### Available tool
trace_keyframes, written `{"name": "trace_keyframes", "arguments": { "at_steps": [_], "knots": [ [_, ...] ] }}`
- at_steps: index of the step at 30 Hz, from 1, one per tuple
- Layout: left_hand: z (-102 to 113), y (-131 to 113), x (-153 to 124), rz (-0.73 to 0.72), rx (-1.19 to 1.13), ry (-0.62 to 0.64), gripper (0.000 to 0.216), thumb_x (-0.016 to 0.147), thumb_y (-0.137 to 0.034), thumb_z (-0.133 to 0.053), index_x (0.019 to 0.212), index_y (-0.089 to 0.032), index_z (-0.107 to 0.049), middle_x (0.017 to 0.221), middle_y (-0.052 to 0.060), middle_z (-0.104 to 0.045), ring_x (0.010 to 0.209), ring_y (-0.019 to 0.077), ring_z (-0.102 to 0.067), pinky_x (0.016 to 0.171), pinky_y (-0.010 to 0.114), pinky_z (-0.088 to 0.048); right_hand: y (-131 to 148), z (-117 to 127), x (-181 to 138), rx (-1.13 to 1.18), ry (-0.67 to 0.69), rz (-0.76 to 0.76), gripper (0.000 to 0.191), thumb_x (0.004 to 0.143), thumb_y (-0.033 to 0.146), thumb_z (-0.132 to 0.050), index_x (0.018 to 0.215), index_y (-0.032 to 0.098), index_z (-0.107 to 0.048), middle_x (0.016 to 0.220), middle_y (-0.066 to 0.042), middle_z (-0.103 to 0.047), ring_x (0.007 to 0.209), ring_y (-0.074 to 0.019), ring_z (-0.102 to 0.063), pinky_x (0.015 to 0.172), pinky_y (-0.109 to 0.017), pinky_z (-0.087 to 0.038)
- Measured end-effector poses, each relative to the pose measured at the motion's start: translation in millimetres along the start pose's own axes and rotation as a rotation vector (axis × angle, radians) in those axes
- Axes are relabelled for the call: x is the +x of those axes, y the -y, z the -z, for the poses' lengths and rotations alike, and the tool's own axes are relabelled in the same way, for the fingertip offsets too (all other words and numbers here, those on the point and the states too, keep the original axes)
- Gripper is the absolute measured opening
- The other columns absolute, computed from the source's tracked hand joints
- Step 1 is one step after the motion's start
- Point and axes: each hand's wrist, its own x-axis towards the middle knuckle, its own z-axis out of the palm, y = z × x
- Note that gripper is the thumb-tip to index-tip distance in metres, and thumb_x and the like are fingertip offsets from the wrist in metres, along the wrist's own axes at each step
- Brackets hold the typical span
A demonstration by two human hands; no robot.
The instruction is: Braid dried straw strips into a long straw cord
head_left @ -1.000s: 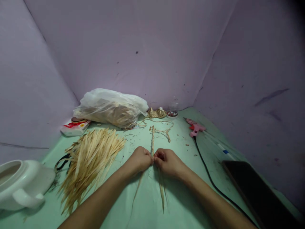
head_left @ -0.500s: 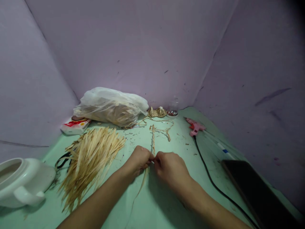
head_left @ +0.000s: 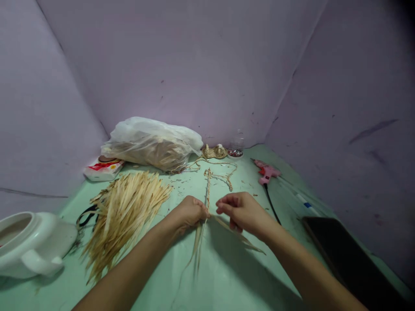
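A thin braid [head_left: 208, 190] of pale dried fibre runs away from me along the green tabletop. My left hand [head_left: 193, 211] pinches its near end between thumb and fingers. Loose strands [head_left: 198, 244] trail from that grip toward me, and one flat strand [head_left: 254, 247] slants off to the right. Just right of the braid, my right hand [head_left: 241, 211] is raised with its fingers curled and apart. The slanting strand passes beneath its lower fingers; whether they touch it is unclear.
On the left lie a bundle of dried fibre strips [head_left: 129, 220] and a white ceramic pot [head_left: 42, 242]. Behind are a plastic bag [head_left: 152, 142], a tissue pack [head_left: 103, 170] and woven pieces [head_left: 214, 152]. At right are a pink glue gun [head_left: 267, 170] with cord and a dark phone-like slab [head_left: 346, 259].
My right hand has moved apart from my left, to the right, and its fingers have loosened. A strand now fans out to the right. The left hand keeps its pinch.
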Motion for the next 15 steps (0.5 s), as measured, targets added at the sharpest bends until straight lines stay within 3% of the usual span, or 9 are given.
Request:
{"name": "trace_keyframes", "arguments": {
  "at_steps": [2, 5, 10, 15],
  "knots": [
    [0.5, -1.1, -1.1, 0.002, 0.006, 0.022, 0.006, 0.052, -0.012, -0.050, 0.047, -0.014, -0.047, 0.031, -0.007, -0.031, 0.032, 0.0039, -0.023, 0.036, 0.019, -0.013, -2.1, -2.1, 8.0, 0.236, 0.050, -0.093, 0.008, 0.069, 0.016, -0.050, 0.074, 0.015, -0.057, 0.042, 0.005, -0.048, 0.033, -0.0091, -0.046, 0.034, -0.020, -0.036],
    [0.1, 0.0, -0.3, -0.008, 0.003, 0.039, 0.005, 0.051, -0.011, -0.046, 0.048, -0.014, -0.047, 0.032, -0.006, -0.032, 0.032, 0.0035, -0.021, 0.037, 0.020, -0.012, -8.7, -14.3, 16.7, 0.407, 0.206, -0.109, 0.007, 0.069, 0.012, -0.049, 0.064, 0.013, -0.053, 0.048, 0.003, -0.052, 0.037, -0.0081, -0.050, 0.039, -0.020, -0.043],
    [0.9, 7.9, 7.5, -0.060, 0.133, 0.006, 0.007, 0.048, -0.010, -0.043, 0.047, -0.014, -0.049, 0.033, -0.006, -0.031, 0.033, 0.0041, -0.020, 0.038, 0.021, -0.014, -22.9, -26.8, 27.5, 0.355, 0.122, -0.050, 0.013, 0.068, 0.013, -0.050, 0.055, 0.013, -0.050, 0.042, 0.003, -0.050, 0.033, -0.0062, -0.046, 0.034, -0.017, -0.040],
    [5.8, 9.3, 5.8, -0.145, 0.503, -0.100, 0.012, 0.053, -0.014, -0.046, 0.048, -0.013, -0.056, 0.040, 0.000, -0.044, 0.040, 0.0085, -0.036, 0.043, 0.022, -0.025, -25.5, -25.8, 29.6, 0.403, 0.119, -0.051, 0.009, 0.065, 0.011, -0.051, 0.057, 0.014, -0.049, 0.042, 0.004, -0.051, 0.032, -0.0063, -0.046, 0.032, -0.016, -0.038]
  ]
}}
